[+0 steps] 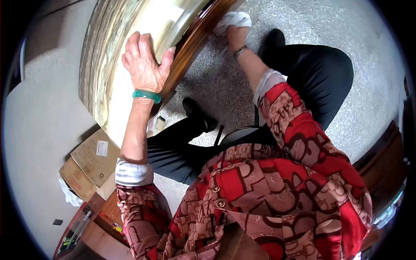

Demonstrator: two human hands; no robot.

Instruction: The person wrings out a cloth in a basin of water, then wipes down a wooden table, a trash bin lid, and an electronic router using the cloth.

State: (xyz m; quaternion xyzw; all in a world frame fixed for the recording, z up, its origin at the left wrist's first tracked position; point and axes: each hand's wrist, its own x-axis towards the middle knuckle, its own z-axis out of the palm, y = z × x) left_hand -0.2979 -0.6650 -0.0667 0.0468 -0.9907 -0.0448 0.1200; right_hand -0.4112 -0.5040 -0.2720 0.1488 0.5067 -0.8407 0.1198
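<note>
My left hand [145, 67], with a green bangle [146, 95] at the wrist, lies palm down on the glossy, streaked stone-look top [104, 56] of a table. Its fingers are stretched out and the thumb reaches toward the brown wooden edge [197, 37]. Farther right, my right hand [237, 38] grips a bunched white cloth [234, 20] at the outer side of that edge, lower than the tabletop. The cloth covers most of the fingers. A dark band circles the right wrist.
Cardboard boxes [96, 154] stand on the floor at the left, beside a white plastic bag [69, 193]. Below them is a wooden cabinet [102, 238] with small items. My legs in black trousers [320, 73] are spread near the table, over speckled grey floor [368, 78].
</note>
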